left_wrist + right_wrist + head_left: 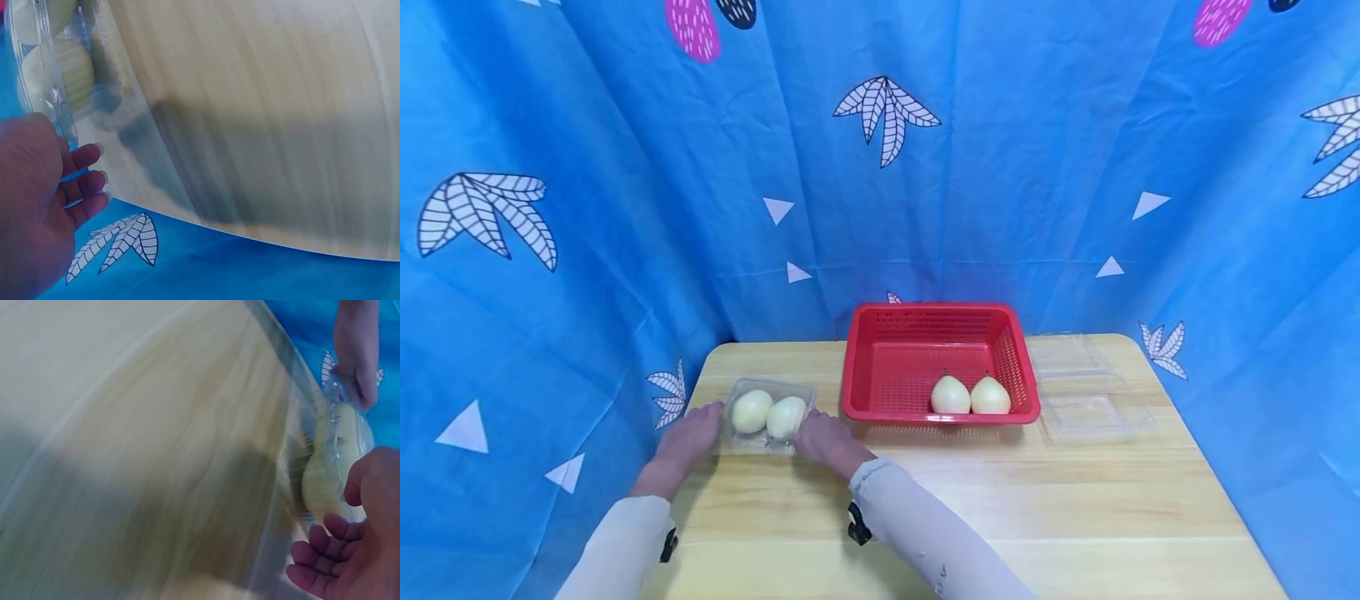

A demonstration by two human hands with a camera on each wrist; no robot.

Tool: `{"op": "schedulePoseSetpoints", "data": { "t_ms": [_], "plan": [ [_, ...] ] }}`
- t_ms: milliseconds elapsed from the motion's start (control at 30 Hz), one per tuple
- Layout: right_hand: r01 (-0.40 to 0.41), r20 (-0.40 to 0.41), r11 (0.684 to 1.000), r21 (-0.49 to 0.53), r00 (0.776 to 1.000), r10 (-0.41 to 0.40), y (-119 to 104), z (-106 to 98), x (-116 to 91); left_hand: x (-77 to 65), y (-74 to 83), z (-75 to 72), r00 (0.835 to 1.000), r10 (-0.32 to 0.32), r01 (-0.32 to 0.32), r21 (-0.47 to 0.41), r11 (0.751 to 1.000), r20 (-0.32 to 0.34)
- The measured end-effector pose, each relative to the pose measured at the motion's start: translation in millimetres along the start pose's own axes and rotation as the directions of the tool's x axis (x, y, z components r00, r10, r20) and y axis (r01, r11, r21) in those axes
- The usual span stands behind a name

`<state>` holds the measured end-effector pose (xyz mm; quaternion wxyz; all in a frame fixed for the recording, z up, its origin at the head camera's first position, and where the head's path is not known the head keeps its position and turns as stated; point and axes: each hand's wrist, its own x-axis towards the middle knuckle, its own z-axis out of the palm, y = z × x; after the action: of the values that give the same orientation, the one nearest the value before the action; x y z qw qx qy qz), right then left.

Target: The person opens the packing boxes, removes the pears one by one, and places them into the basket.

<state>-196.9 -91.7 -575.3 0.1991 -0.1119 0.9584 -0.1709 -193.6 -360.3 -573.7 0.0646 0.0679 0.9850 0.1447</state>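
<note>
Near us, the left hand (696,429) pinches the nine-o'clock end of a clear box (782,388), its outer fingers half curled, while the right hand (827,440) grips the four-o'clock end, thumb against the rim, fingers loosely bent. We see the box, with two pale pears (751,412) inside, on the table (1000,517) between seven and eight o'clock in the head view; farther off, between two and three o'clock from it, we find a red basket (887,415) with two more pears (951,396).
</note>
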Motion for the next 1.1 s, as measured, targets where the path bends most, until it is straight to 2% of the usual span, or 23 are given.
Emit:
{"op": "schedulePoseSetpoints", "data": {
  "t_ms": [67, 133, 200, 367, 533, 633, 767, 1000, 1100],
  "plan": [
    [0.008, -0.001, 1.000, -0.011, 1.000, -0.008, 2.7, 0.6, -2.7, -7.2, 3.3, 2.3, 0.994, 0.103, -0.099, 0.082, 0.992, -0.045],
    [0.013, -0.002, 1.000, -0.015, 1.000, -0.013, 5.9, 0.0, -5.1, -12.5, 8.0, 3.5, 0.979, 0.189, -0.175, 0.155, 0.972, -0.080],
    [0.018, -0.004, 1.000, -0.021, 1.000, -0.018, 9.5, -1.0, -6.6, -15.0, 13.0, 4.9, 0.973, 0.206, -0.184, 0.181, 0.966, -0.107],
    [0.052, -0.016, 0.997, -0.059, 0.998, -0.053, 17.7, -1.5, -11.3, -20.9, 20.4, 8.9, 0.970, 0.222, -0.194, 0.231, 0.953, -0.101],
    [0.111, -0.032, 0.991, -0.077, 0.993, -0.114, 26.6, 1.4, -17.7, -28.8, 23.3, 15.7, 0.977, 0.195, -0.171, 0.221, 0.960, -0.089],
    [0.140, -0.049, 0.989, -0.053, 0.989, -0.142, 31.7, 3.0, -21.9, -34.7, 24.5, 19.3, 0.973, 0.210, -0.183, 0.247, 0.952, -0.090],
    [0.177, -0.074, 0.983, -0.050, 0.981, -0.180, 37.7, 7.6, -25.9, -43.3, 27.3, 22.5, 0.977, 0.196, -0.172, 0.228, 0.958, -0.087],
    [0.193, -0.103, 0.973, -0.125, 0.973, -0.207, 46.8, 16.0, -31.6, -50.0, 34.7, 27.0, 0.966, 0.229, -0.193, 0.256, 0.947, -0.118],
    [0.212, -0.115, 0.965, -0.152, 0.966, -0.231, 50.5, 19.0, -34.9, -53.2, 38.2, 28.1, 0.967, 0.225, -0.190, 0.254, 0.949, -0.118]
  ]
}}
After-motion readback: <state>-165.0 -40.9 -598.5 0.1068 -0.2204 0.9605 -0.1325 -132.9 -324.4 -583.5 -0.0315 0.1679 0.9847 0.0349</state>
